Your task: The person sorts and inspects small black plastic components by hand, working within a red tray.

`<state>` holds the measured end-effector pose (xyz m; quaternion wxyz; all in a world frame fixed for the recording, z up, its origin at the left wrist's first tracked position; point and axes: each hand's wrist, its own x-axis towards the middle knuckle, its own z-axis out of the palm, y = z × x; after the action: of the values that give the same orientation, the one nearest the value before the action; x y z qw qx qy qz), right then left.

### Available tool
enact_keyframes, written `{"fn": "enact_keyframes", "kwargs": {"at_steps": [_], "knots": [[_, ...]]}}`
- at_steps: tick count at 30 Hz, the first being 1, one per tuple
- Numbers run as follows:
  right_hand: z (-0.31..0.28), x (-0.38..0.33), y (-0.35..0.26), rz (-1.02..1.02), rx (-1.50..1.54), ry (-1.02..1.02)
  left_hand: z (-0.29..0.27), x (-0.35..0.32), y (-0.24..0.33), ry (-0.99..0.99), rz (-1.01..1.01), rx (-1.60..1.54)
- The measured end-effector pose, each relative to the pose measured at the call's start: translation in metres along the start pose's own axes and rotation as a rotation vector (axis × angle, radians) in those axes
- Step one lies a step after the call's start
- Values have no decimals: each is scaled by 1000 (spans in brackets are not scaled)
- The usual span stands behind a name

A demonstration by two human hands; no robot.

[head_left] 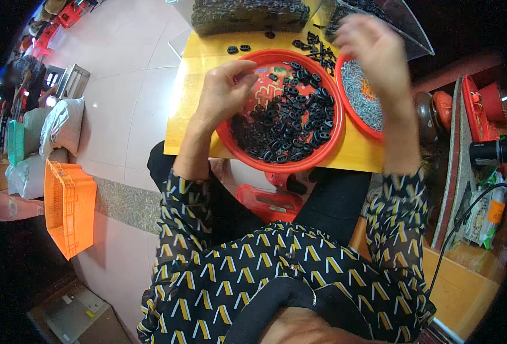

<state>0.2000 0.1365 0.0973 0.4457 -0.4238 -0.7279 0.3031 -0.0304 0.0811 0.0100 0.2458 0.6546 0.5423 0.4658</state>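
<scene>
My left hand (223,90) is above the left rim of a round red tray (338,123), its fingers curled and thumb drawn in; whatever they hold, if anything, is hidden. Small black plastic pieces with holes (276,129) are heaped over the tray's right and lower parts. My right hand (371,51) is raised over a smaller red tray (345,103) of small grey metal pins or screws (359,94). Motion blurs its fingers, so I cannot tell whether they grip anything. Between the trays and the back edge lie loose black parts (316,49).
The yellow table (199,63) carries clear bins of black parts (247,14) at the back. An orange crate (70,209) and white sacks (63,126) stand on the floor at left. Shelving with a dark cylindrical item (488,153) is at right. A person (27,80) is far left.
</scene>
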Motion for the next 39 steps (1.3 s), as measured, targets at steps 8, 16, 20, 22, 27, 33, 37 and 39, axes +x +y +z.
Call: {"fn": "enact_keyframes", "kwargs": {"at_steps": [8, 16, 20, 22, 27, 33, 37, 39], "knots": [[190, -174, -72, -20, 579, -1322, -35, 64, -46, -179, 275, 220], [274, -248, -94, -625, 1069, -1556, -78, 116, -45, -148, 308, 691], [263, -253, -108, -402, 1144, -1563, -100, 110, -48, -71, 296, 757], [254, -251, -113, -288, 1176, -1561, -101, 109, -52, -65, 299, 731], [223, -238, -120, 0, 1229, -1552, -78, 84, -31, -85, 179, 632], [208, -216, -120, 173, 1063, -1542, -27, 38, -20, -437, 636, 538], [226, -232, -124, 29, 773, -1513, -18, 27, -18, -567, 640, 704], [210, -217, -131, 119, 696, -1604, -19, 26, -21, -638, 629, 779]]}}
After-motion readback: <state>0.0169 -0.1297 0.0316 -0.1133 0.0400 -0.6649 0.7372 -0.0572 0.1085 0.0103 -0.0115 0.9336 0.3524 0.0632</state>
